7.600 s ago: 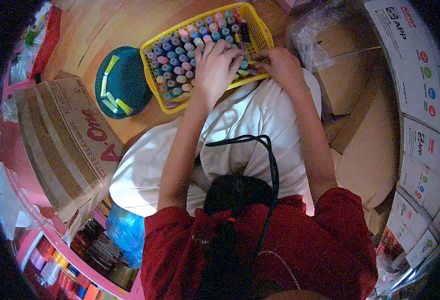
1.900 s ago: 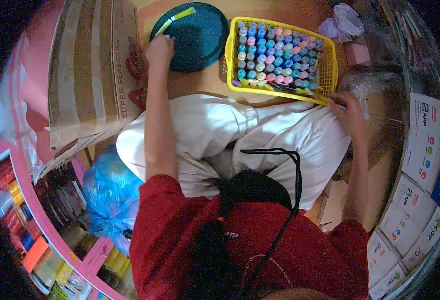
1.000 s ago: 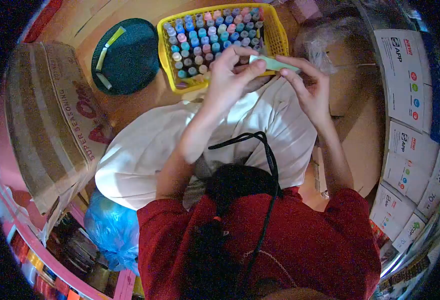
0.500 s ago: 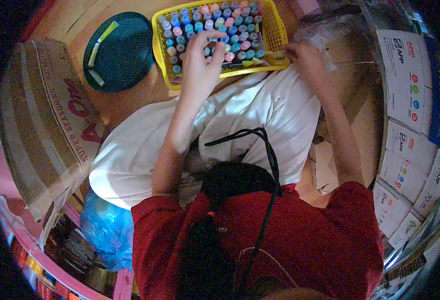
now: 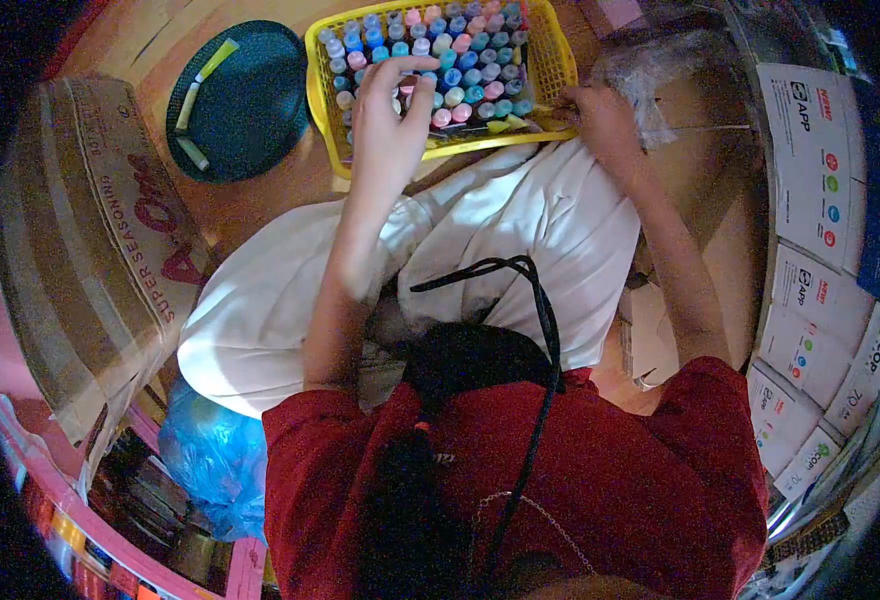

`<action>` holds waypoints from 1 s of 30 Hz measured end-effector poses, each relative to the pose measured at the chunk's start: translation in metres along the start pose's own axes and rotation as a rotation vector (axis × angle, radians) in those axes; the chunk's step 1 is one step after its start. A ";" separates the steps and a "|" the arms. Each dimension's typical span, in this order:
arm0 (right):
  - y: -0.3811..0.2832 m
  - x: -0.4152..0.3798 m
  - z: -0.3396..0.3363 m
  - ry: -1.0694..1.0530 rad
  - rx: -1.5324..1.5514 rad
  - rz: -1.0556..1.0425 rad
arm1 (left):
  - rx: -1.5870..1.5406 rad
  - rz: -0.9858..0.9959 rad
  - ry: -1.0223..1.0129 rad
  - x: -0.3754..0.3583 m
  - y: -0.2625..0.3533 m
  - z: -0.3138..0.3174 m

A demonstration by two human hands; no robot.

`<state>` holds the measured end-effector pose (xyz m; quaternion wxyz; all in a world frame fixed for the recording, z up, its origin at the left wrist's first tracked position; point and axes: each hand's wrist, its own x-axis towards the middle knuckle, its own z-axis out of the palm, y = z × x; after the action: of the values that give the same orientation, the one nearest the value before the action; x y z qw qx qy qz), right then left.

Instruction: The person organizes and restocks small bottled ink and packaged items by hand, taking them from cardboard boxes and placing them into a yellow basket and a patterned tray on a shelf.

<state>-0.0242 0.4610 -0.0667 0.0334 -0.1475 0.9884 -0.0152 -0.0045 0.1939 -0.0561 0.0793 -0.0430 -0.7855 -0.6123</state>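
A yellow plastic basket (image 5: 444,149) holds rows of small capped bottles (image 5: 447,60) in blue, teal, pink and grey. Over the left-middle bottles is my left hand (image 5: 392,108), palm down, its thumb and index finger apart with bottle tops showing between them. Its other fingers are partly hidden. My right hand (image 5: 603,117) is at the basket's right rim, fingers bent against the edge, gripping it. Yellow-tipped pieces (image 5: 505,125) lie along the near right inside of the basket.
Left of the basket, a dark green round tray (image 5: 250,120) carries slim yellow and pale tubes (image 5: 189,107). A cardboard box (image 5: 90,230) stands at left, above a blue plastic bag (image 5: 215,460). Stacked paper boxes (image 5: 810,170) line the right, near clear plastic wrap (image 5: 650,85).
My left hand has shifted slightly left over the bottles, uncovering some near the basket's middle. My right hand stays at the rim.
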 end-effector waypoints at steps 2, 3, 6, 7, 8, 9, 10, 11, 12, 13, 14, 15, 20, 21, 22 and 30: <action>-0.005 0.000 -0.007 -0.043 0.054 0.034 | 0.024 0.005 0.005 0.000 -0.003 -0.001; -0.006 0.000 -0.009 -0.065 0.080 0.052 | 0.022 0.001 0.006 0.000 -0.003 -0.001; -0.005 0.000 -0.008 -0.069 0.125 0.053 | 0.012 -0.015 0.007 0.001 -0.003 -0.002; -0.002 0.001 -0.005 -0.053 0.101 0.034 | 0.004 -0.021 0.005 0.001 -0.006 -0.002; 0.002 0.001 0.000 -0.038 0.077 0.016 | -0.005 -0.028 0.003 0.001 -0.007 -0.002; 0.003 0.002 0.001 -0.022 0.053 -0.002 | 0.004 -0.019 0.005 0.001 -0.007 -0.002; 0.003 0.001 0.001 -0.008 0.045 -0.003 | 0.013 -0.010 0.007 0.001 -0.006 -0.002; 0.002 0.001 0.000 0.006 0.038 -0.005 | 0.023 -0.001 0.010 0.001 -0.006 -0.002; 0.000 0.000 -0.002 0.020 0.031 -0.006 | 0.026 0.002 0.008 0.001 -0.006 -0.002; 0.001 0.000 -0.002 0.024 0.055 -0.010 | 0.029 0.006 0.007 0.001 -0.006 -0.003; 0.002 -0.001 -0.003 0.028 0.078 -0.014 | 0.032 0.008 0.006 0.001 -0.006 -0.003; 0.002 -0.001 -0.004 0.032 0.102 -0.017 | 0.027 -0.001 0.007 0.001 -0.006 -0.003; 0.000 -0.001 -0.015 -0.052 0.090 0.024 | 0.005 0.007 0.012 0.002 -0.008 -0.003; 0.001 -0.001 -0.015 -0.069 0.090 0.019 | 0.003 -0.008 0.008 0.002 -0.008 -0.004; 0.002 -0.002 -0.015 -0.044 0.070 0.016 | 0.001 -0.022 0.004 0.002 -0.007 -0.005; -0.001 -0.010 -0.023 0.193 0.366 0.155 | 0.487 0.119 0.394 0.037 -0.019 -0.127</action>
<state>-0.0165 0.4637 -0.0430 -0.0340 -0.0605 0.9762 -0.2056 -0.0345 0.0651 -0.0373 0.2737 0.0506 -0.8746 -0.3970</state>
